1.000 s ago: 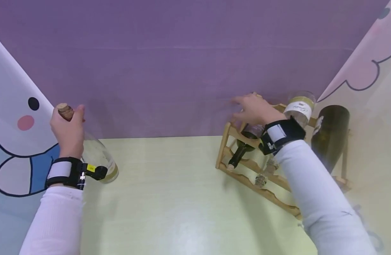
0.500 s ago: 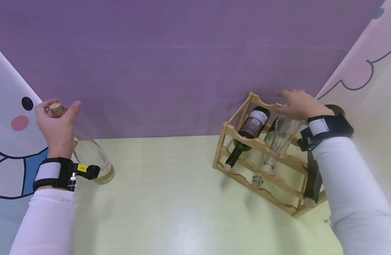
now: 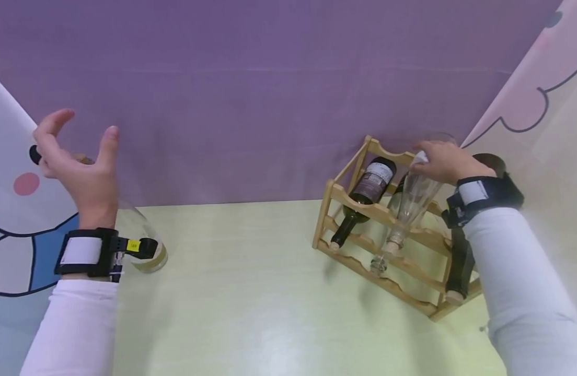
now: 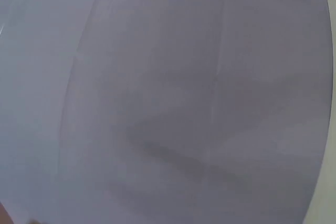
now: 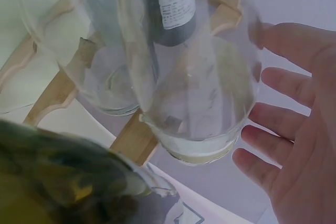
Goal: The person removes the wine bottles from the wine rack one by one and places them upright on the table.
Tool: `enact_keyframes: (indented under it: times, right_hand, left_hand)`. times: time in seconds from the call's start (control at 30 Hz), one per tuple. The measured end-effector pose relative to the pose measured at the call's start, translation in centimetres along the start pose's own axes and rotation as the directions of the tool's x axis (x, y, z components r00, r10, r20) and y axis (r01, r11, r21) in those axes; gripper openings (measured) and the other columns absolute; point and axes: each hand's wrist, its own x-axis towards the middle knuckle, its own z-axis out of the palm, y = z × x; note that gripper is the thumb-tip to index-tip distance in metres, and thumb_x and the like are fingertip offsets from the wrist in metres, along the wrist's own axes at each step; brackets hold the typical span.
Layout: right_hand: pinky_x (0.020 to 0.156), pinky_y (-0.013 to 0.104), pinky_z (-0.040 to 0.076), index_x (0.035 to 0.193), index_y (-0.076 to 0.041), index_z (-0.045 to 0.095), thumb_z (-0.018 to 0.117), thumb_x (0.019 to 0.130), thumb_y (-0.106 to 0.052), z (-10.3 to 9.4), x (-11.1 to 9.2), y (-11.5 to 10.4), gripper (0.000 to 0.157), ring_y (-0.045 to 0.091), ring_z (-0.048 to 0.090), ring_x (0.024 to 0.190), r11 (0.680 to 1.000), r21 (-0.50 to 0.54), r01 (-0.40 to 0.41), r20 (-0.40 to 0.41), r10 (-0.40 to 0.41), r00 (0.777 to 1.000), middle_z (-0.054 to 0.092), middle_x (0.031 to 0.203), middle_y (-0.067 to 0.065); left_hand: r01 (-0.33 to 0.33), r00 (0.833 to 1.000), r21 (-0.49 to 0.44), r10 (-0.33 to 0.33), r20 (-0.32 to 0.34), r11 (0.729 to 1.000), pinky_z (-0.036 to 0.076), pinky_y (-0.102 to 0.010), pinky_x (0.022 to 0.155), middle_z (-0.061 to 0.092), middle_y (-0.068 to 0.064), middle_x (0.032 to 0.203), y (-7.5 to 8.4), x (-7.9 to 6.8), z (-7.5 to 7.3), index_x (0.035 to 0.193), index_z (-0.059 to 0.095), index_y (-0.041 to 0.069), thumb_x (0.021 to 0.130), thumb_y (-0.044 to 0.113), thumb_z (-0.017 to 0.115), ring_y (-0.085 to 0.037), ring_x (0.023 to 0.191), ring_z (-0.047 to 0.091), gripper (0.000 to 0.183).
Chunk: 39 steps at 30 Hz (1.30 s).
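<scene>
My left hand [image 3: 79, 180] is raised with fingers and thumb spread. Just behind it shows the cork [image 3: 84, 159] of a clear glass bottle [image 3: 153, 256] standing at the left of the table; the hand hides its neck. On the right, my right hand [image 3: 446, 161] rests against the upper clear bottle [image 3: 413, 201], which lies neck-down in a wooden wine rack [image 3: 333, 209]. In the right wrist view, fairly straight fingers [image 5: 278, 119] lie along one side of that bottle near its base. The left wrist view shows mostly the purple backdrop.
A dark labelled bottle [image 3: 375, 180] lies in the rack's left slot. Below the touched bottle is another clear bottle [image 3: 379, 265]. A green corked bottle [image 3: 460, 266] leans at the rack's right end, partly behind the right forearm. The purple backdrop [image 3: 251, 130] rises behind the table.
My left hand has let go of the standing bottle's neck and spread its fingers, rising. My right hand has moved right, from over the dark bottle to the upper clear bottle.
</scene>
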Motion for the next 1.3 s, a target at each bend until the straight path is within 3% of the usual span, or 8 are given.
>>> enact_keyframes:
  times: [0.1, 0.2, 0.3, 0.43, 0.57, 0.77, 1.07, 1.3]
  right_hand:
    - [0.096, 0.076, 0.034, 0.143, 0.004, 0.037, 0.049, 0.098, -0.038, 0.2, -0.1, 0.3, 0.063, 0.057, 0.032, 0.128, 1.000, 0.007, -0.006, 0.008, 0.006, 1.000, 0.034, 0.145, 0.039]
    - [0.097, 0.075, 0.034, 0.141, 0.006, 0.040, 0.049, 0.098, -0.037, 0.3, -0.2, 0.4, 0.061, 0.056, 0.033, 0.127, 1.000, 0.014, 0.001, 0.002, -0.001, 1.000, 0.035, 0.144, 0.039]
    - [0.098, 0.074, 0.034, 0.138, 0.006, 0.043, 0.049, 0.099, -0.035, 0.5, -0.2, 0.5, 0.058, 0.055, 0.036, 0.126, 1.000, 0.006, 0.010, -0.007, -0.010, 1.000, 0.038, 0.142, 0.039]
    - [0.100, 0.073, 0.033, 0.138, 0.006, 0.045, 0.047, 0.100, -0.034, 0.7, -0.1, 0.6, 0.055, 0.056, 0.036, 0.127, 0.999, -0.026, 0.032, -0.010, -0.033, 0.999, 0.040, 0.140, 0.039]
    - [0.103, 0.074, 0.028, 0.135, 0.006, 0.050, 0.044, 0.101, -0.031, 1.1, 0.0, 0.7, 0.051, 0.057, 0.029, 0.130, 0.995, -0.075, 0.073, -0.006, -0.073, 0.997, 0.037, 0.141, 0.040]
    - [0.107, 0.075, 0.018, 0.134, 0.008, 0.050, 0.039, 0.103, -0.027, 1.7, 0.3, 0.6, 0.048, 0.058, 0.016, 0.135, 0.992, -0.075, 0.098, 0.030, -0.096, 0.995, 0.025, 0.147, 0.043]
    - [0.107, 0.076, 0.014, 0.138, 0.007, 0.045, 0.037, 0.103, -0.027, 1.9, 0.4, 0.3, 0.050, 0.058, 0.008, 0.137, 0.998, -0.008, 0.056, 0.045, -0.055, 0.997, 0.012, 0.151, 0.043]
    - [0.109, 0.075, 0.014, 0.138, 0.006, 0.045, 0.036, 0.104, -0.025, 2.2, 0.4, -0.2, 0.048, 0.056, 0.006, 0.139, 0.998, 0.023, 0.062, 0.026, -0.063, 0.998, 0.009, 0.152, 0.042]
  left_hand:
    - [-0.050, 0.998, 0.011, 0.049, 0.050, 0.999, 0.006, -0.035, 0.114, 0.051, -0.001, 0.135, 0.6, -0.5, 1.1, 0.132, 0.048, 0.006, 0.085, 0.030, 0.065, -0.008, 0.128, 0.037, 0.055]
    - [-0.074, 0.989, 0.030, 0.069, 0.133, 0.997, 0.008, -0.037, 0.115, 0.054, -0.010, 0.136, 0.5, -1.2, 2.8, 0.132, 0.050, 0.005, 0.086, 0.029, 0.064, -0.012, 0.129, 0.041, 0.054]
    - [-0.069, 0.965, 0.019, 0.062, 0.255, 0.997, 0.008, -0.040, 0.115, 0.054, -0.013, 0.137, -0.3, -2.2, 4.8, 0.133, 0.049, 0.005, 0.086, 0.028, 0.066, -0.017, 0.130, 0.042, 0.055]
    - [-0.041, 0.910, -0.027, 0.048, 0.412, 0.999, 0.008, -0.046, 0.114, 0.055, -0.013, 0.137, -1.3, -4.1, 7.6, 0.137, 0.046, 0.006, 0.087, 0.031, 0.066, -0.021, 0.129, 0.043, 0.059]
    - [-0.030, 0.854, -0.021, 0.037, 0.518, 0.999, 0.015, -0.053, 0.112, 0.056, -0.016, 0.135, -1.4, -6.6, 10.3, 0.138, 0.045, 0.005, 0.090, 0.036, 0.063, -0.025, 0.126, 0.045, 0.060]
    - [0.086, 0.779, 0.019, -0.079, 0.622, 0.996, 0.033, -0.052, 0.104, 0.056, -0.017, 0.131, -1.0, -9.9, 13.6, 0.137, 0.044, 0.004, 0.093, 0.042, 0.058, -0.030, 0.121, 0.049, 0.061]
    - [0.194, 0.678, 0.050, -0.171, 0.715, 0.980, 0.035, -0.050, 0.105, 0.055, -0.014, 0.133, 0.7, -13.3, 17.8, 0.140, 0.042, 0.008, 0.091, 0.050, 0.057, -0.029, 0.122, 0.049, 0.066]
    - [0.247, 0.547, 0.038, -0.171, 0.820, 0.968, 0.042, -0.049, 0.105, 0.046, -0.016, 0.144, 2.3, -15.4, 19.6, 0.147, 0.034, 0.008, 0.091, 0.048, 0.059, -0.029, 0.129, 0.044, 0.073]
